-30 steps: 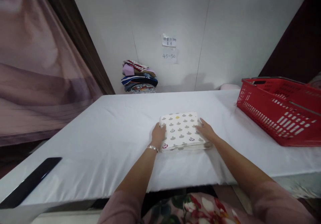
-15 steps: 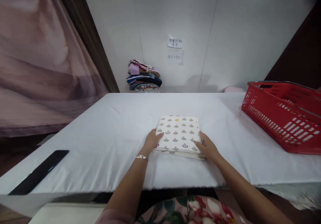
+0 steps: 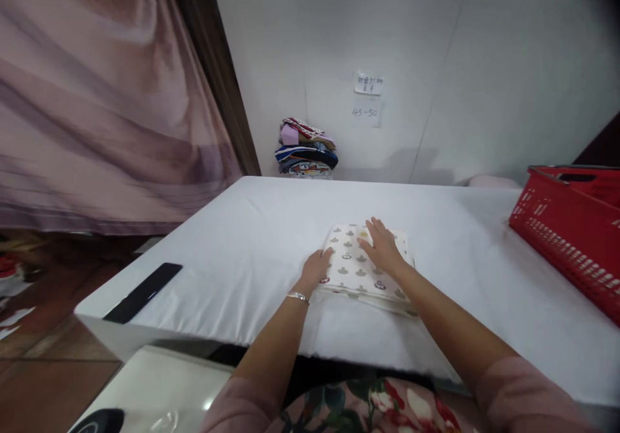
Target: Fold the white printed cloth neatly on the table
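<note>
A folded white cloth (image 3: 361,268) with a print of small grey hat-like shapes lies flat on the white-covered table (image 3: 271,226) in front of me. Its layers show along the near edge. My left hand (image 3: 317,270) rests against the cloth's left edge, fingers stretched along it and thumb on top. On top of the cloth, toward its far right part, my right hand (image 3: 382,245) lies flat with the fingers extended. A silver bracelet (image 3: 298,296) circles my left wrist.
A red plastic basket (image 3: 566,239) stands at the table's right. Folded fabrics (image 3: 307,152) are stacked beyond the far edge by the wall, below paper notes (image 3: 368,97). A black flat strip (image 3: 144,292) lies on the left; a pink curtain (image 3: 116,97) hangs behind it.
My right hand has moved from the cloth's right edge onto its top, farther from me. The left hand stays at the left edge. The view has turned left.
</note>
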The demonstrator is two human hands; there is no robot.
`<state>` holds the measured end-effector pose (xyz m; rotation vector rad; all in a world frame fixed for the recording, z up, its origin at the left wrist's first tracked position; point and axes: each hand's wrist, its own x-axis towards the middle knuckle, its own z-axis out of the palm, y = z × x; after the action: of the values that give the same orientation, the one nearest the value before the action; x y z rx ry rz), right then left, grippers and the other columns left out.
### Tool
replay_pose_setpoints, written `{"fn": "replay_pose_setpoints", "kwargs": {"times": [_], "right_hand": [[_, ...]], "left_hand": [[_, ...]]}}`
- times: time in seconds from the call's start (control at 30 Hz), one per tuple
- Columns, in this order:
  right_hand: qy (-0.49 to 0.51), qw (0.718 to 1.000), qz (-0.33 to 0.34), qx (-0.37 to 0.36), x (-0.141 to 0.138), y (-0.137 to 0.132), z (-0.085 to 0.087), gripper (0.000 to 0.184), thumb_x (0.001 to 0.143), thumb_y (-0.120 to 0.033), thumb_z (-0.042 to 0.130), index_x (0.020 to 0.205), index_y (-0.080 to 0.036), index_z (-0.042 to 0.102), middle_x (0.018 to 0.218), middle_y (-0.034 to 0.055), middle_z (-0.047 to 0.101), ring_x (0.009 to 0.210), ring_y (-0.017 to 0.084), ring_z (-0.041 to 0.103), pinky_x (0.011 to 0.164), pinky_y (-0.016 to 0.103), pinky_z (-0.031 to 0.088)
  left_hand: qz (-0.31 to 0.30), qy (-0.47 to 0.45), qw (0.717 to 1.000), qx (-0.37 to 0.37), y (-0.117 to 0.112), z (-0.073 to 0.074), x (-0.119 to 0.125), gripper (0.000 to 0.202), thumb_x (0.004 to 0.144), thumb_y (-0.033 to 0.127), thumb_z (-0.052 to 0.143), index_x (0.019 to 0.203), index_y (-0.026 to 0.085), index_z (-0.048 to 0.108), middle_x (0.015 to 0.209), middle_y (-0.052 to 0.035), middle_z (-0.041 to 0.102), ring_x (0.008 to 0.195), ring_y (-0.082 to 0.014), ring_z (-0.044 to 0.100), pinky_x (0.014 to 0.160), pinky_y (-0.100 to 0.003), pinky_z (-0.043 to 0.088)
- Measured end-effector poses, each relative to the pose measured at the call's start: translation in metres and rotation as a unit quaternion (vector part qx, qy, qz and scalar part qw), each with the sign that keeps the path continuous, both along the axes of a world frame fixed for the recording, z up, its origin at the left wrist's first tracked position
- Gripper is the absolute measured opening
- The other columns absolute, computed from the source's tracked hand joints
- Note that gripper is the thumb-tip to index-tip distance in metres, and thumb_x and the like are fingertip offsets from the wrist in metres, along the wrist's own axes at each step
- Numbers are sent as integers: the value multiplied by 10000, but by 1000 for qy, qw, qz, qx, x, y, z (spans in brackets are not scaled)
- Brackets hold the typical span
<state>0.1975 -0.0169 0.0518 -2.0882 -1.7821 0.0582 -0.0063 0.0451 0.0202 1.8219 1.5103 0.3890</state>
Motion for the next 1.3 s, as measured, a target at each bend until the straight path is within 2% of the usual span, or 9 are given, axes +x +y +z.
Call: {"fn": "replay_pose_setpoints", "kwargs": {"times": [0.2,0.37,0.47,0.57,0.73,0.83,1.0,1.2,1.3], "right_hand": [[-58,990,-76,-108,34,20,-32,618,934,-488,303,1417,-106,357,1515,145,296,1399,282,218,1111,493,145],[-86,987,-82,-111,49,19,-51,621,933,-497,270,1411,-112,367,1506,132,321,1395,279,227,1109,494,151],[-79,986,-85,-121,48,21,-49,624,927,-504,271,1406,-117,375,1506,134,320,1393,283,232,1102,503,165],[-70,986,-80,-125,36,29,-36,635,924,-504,271,1414,-112,364,1523,152,273,1404,292,202,1094,513,180],[-75,994,8,-72,-3,50,-17,673,936,-533,211,1462,-118,268,1558,119,178,1435,247,83,1130,477,105],[-75,992,42,-93,-16,57,-25,668,937,-547,210,1462,-140,274,1553,112,204,1432,243,107,1131,478,90],[-72,990,35,-115,-14,59,-45,643,937,-538,235,1443,-150,315,1542,119,238,1419,253,162,1118,497,107],[-65,989,33,-126,-7,59,-36,578,942,-512,237,1420,-207,348,1533,99,272,1410,256,192,1098,508,168],[-77,991,9,-112,2,55,-37,596,943,-509,238,1435,-182,326,1539,112,251,1419,266,158,1107,502,150]], "left_hand": [[-15,34,999,21,-3,-1,2,407,878,508,415,967,169,623,1080,-111,678,1011,-240,622,805,-287,447],[-17,40,999,21,-7,2,3,423,880,523,396,977,179,623,1072,-104,686,983,-233,637,775,-278,445],[-16,36,999,9,-6,2,3,418,879,523,402,978,184,625,1053,-97,695,974,-231,644,769,-276,445],[-14,38,999,11,-5,-1,4,418,880,524,402,989,184,619,1042,-95,697,982,-239,641,777,-282,443],[-8,38,999,5,-5,-3,4,421,876,534,403,975,185,617,1029,-92,703,965,-231,646,763,-276,435],[-9,40,999,6,-7,0,4,429,875,544,396,963,187,617,1027,-93,703,955,-231,647,754,-277,433],[-13,44,999,17,-10,4,4,432,877,543,388,972,189,617,1061,-96,694,980,-227,633,765,-272,431],[-18,54,998,25,-8,0,4,428,886,542,375,976,195,610,1050,-93,683,994,-249,629,776,-293,436],[-20,52,998,30,-7,-1,5,429,881,543,376,979,197,611,1048,-95,684,992,-250,629,771,-294,438]]}}
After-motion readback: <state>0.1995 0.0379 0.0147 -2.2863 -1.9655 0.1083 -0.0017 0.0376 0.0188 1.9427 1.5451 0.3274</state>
